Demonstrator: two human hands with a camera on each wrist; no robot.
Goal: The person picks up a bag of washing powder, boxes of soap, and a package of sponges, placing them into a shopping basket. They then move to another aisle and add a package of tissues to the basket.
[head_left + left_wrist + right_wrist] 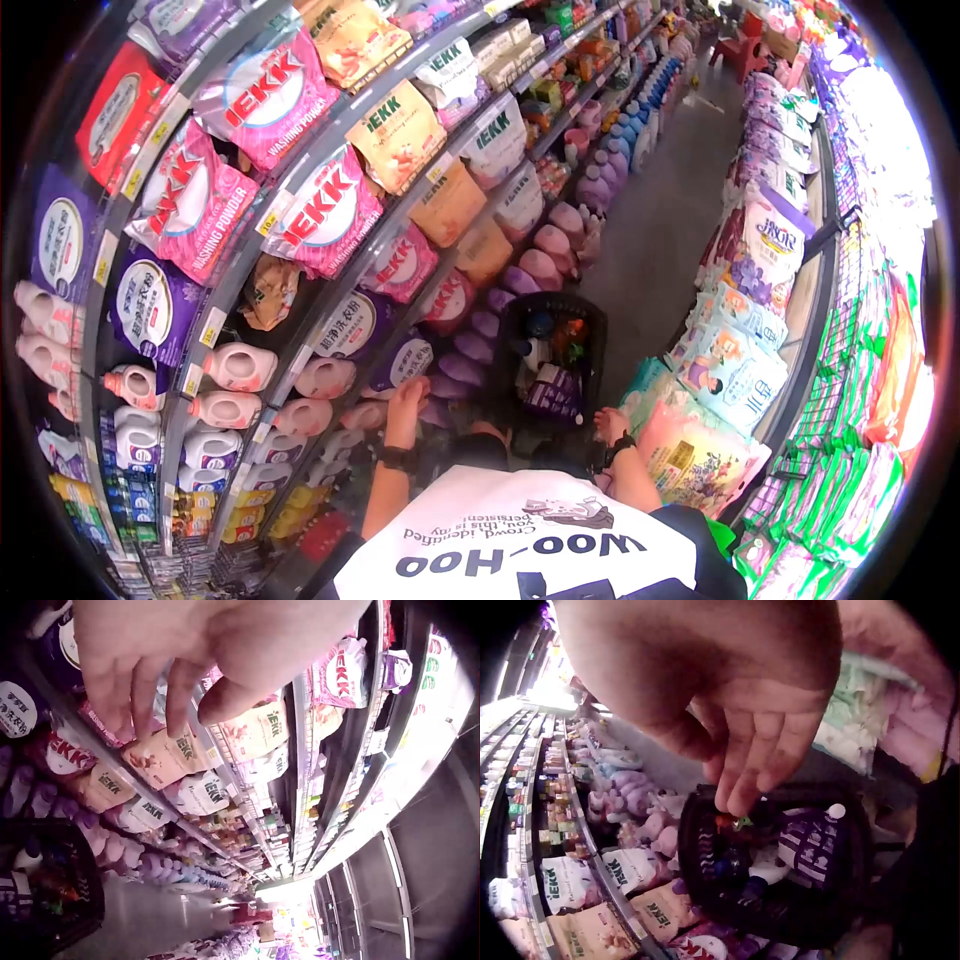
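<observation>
Beside the detergent shelves, my left hand [404, 410] is raised with relaxed fingers and holds nothing. Its fingers [146, 694] overlap the bags of washing powder in the left wrist view. My right hand [611, 426] hangs by the stacked packs on the right, fingers loosely bent and holding nothing. In the right wrist view its fingertips [739, 802] overlap the far rim of a black shopping basket [692, 889]. Inside that basket lie a purple pack with white print [810, 851] and a white bottle with a blue cap [765, 871], among other goods.
Left shelves hold pink washing powder bags [325, 212], orange bags [397, 135], purple bags [155, 305] and pink detergent bottles [240, 367]. Purple bottles [475, 345] line the shelf's foot. Soft packs [725, 370] are stacked right of the grey aisle floor [650, 215].
</observation>
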